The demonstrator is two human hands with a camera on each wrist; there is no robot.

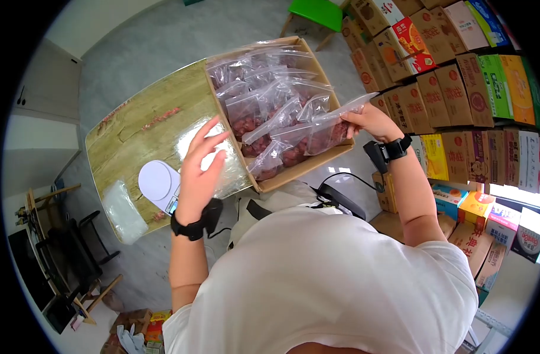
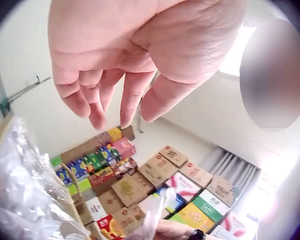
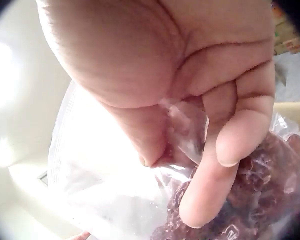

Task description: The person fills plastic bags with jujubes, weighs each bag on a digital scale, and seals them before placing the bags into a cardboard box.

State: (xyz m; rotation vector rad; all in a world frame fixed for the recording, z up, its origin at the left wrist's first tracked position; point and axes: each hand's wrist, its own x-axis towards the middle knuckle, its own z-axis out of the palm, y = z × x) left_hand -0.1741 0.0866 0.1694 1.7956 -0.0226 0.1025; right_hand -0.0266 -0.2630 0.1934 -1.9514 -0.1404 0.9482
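My right hand (image 1: pixel 373 123) pinches the edge of a clear zip bag (image 1: pixel 329 134) at the right side of an open cardboard box (image 1: pixel 305 169). In the right wrist view the thumb and fingers of the right hand (image 3: pixel 190 100) grip its plastic, with dark red pieces (image 3: pixel 260 175) inside the bag. Several similar filled bags (image 1: pixel 264 112) stand in rows in the box. My left hand (image 1: pixel 202 168), fingers spread and holding nothing, is above the table left of the box; the left wrist view shows the left hand (image 2: pixel 140 55) with relaxed fingers.
A white round scale (image 1: pixel 159 180) sits on the wooden-topped table (image 1: pixel 128 135), with flat clear bags (image 1: pixel 123 211) left of it and a clear plastic stack (image 1: pixel 231 177) beside the box. Stacked cartons (image 1: pixel 453 94) fill the right side. A green stool (image 1: pixel 317 13) stands beyond the box.
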